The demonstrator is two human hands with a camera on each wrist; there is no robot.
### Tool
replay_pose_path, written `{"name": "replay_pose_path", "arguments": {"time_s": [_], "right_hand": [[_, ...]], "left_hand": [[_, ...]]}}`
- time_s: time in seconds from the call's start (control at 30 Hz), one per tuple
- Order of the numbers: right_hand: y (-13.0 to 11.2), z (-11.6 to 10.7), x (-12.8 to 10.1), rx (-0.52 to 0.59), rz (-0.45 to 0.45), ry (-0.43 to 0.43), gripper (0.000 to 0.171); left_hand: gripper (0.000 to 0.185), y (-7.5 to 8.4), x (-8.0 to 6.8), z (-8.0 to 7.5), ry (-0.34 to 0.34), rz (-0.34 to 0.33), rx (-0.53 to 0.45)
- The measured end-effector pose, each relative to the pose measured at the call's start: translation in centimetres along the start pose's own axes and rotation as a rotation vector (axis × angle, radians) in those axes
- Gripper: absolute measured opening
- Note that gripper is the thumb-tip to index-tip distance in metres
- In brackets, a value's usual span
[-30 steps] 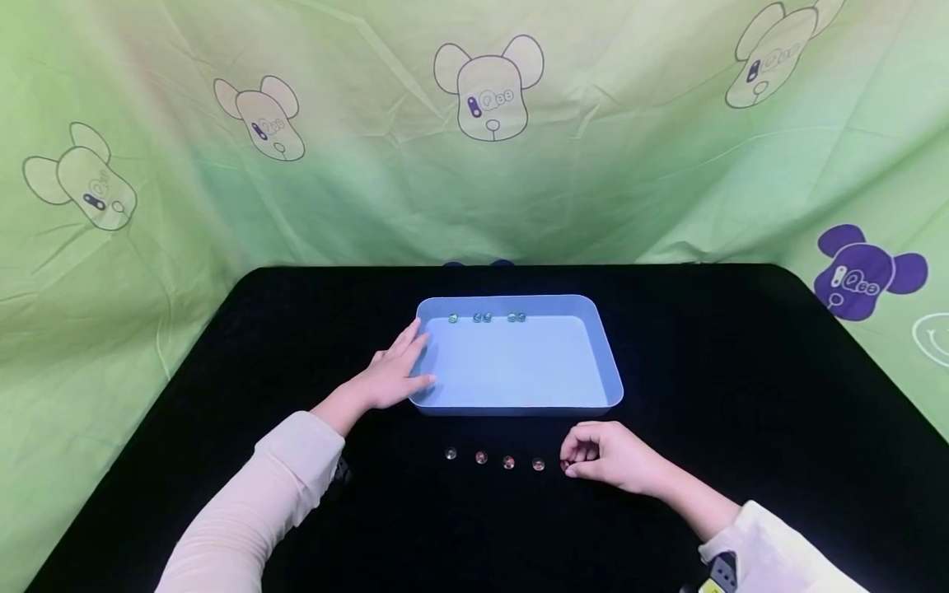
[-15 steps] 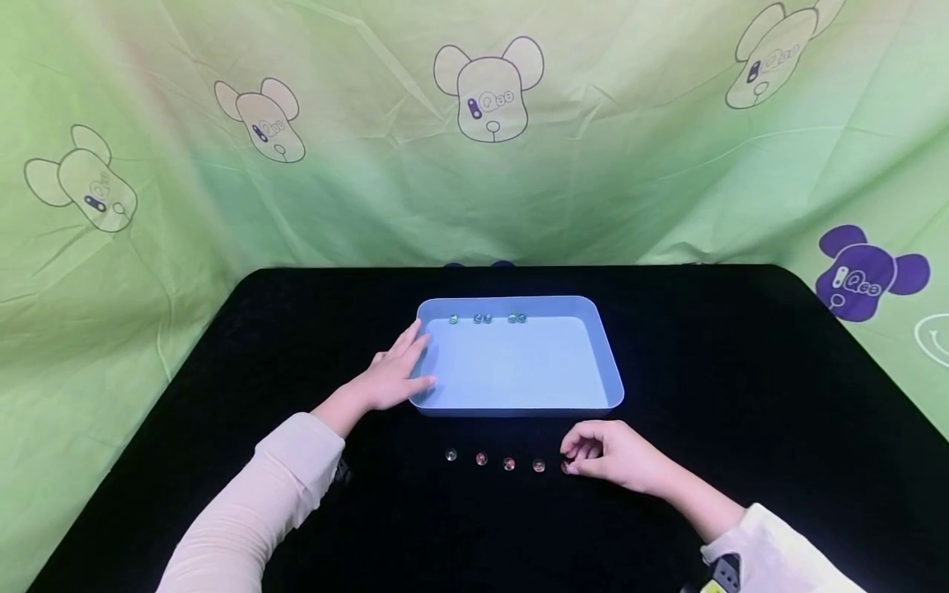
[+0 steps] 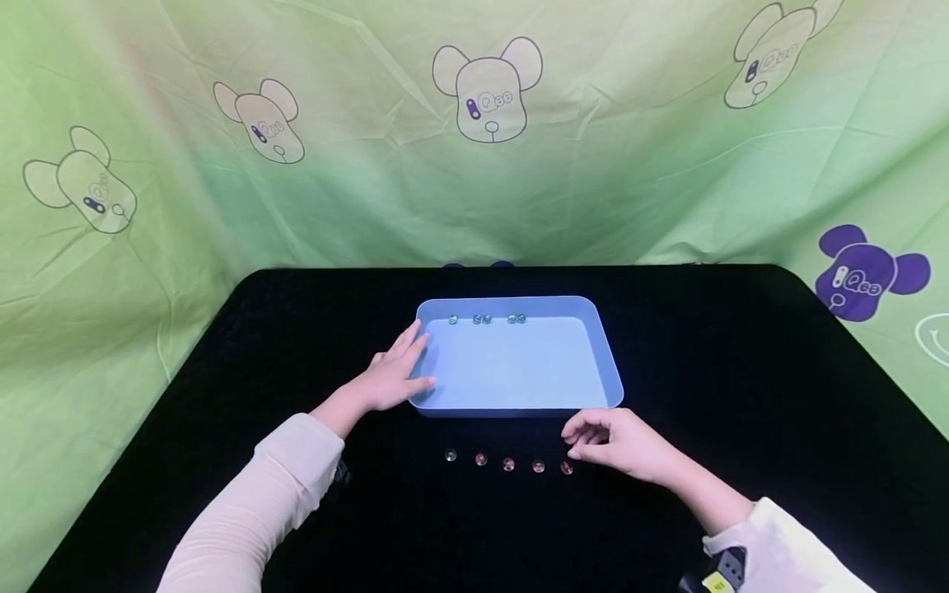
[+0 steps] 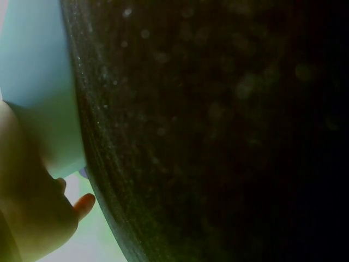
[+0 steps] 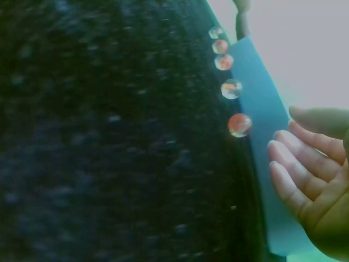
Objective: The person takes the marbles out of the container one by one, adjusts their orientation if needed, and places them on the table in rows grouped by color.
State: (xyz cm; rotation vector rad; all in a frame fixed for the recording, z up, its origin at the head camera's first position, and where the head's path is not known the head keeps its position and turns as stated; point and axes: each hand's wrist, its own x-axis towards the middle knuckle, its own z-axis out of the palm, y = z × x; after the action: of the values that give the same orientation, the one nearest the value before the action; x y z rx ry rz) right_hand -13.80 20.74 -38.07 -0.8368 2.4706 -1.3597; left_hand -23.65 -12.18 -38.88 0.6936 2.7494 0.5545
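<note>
A blue tray (image 3: 610, 371) stands mid-table with several marbles (image 3: 483, 318) along its far wall. My left hand (image 3: 412, 364) rests flat against the tray's left wall, fingers straight; the left wrist view shows the same left hand (image 4: 32, 213) beside the tray wall (image 4: 38, 82). A row of several marbles (image 3: 508, 464) lies on the black table in front of the tray. The rightmost red marble (image 3: 567, 468) lies free. My right hand (image 3: 582, 441) hovers just above and behind it, fingers loosely bent, holding nothing. The right wrist view shows the relaxed fingers (image 5: 297, 174) near the red marble (image 5: 239, 124).
The black table (image 3: 741, 379) is ringed by a green cloth backdrop (image 3: 474, 165) with bear prints on three sides. Bare table surface lies left and right of the tray.
My right hand let go of the red marble at the row's right end and lifted back toward the tray. The left hand stayed still.
</note>
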Motion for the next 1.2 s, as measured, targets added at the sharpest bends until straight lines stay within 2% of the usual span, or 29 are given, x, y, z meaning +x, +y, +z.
{"name": "replay_pose_path", "arguments": {"time_s": [0.33, 0.57, 0.87, 1.2], "right_hand": [[-1.3, -1.3, 1.2, -0.008, 0.009, 0.017, 0.017], [-1.8, -2.4, 2.5, -0.008, -0.003, 0.086, 0.014], [-2.3, -3.7, 4.7, 0.102, 0.065, 0.139, 0.020], [-2.3, -4.3, 6.4, 0.112, 0.139, 0.184, 0.023]], "left_hand": [[0.072, 0.0, 0.1, -0.1, 0.007, 0.008, 0.028], [0.070, 0.0, 0.0, -0.1, 0.029, 0.020, 0.071], [0.070, 0.2, 0.2, -0.4, 0.017, 0.002, 0.145], [0.070, 0.0, 0.2, -0.1, 0.013, 0.004, 0.130]]}}
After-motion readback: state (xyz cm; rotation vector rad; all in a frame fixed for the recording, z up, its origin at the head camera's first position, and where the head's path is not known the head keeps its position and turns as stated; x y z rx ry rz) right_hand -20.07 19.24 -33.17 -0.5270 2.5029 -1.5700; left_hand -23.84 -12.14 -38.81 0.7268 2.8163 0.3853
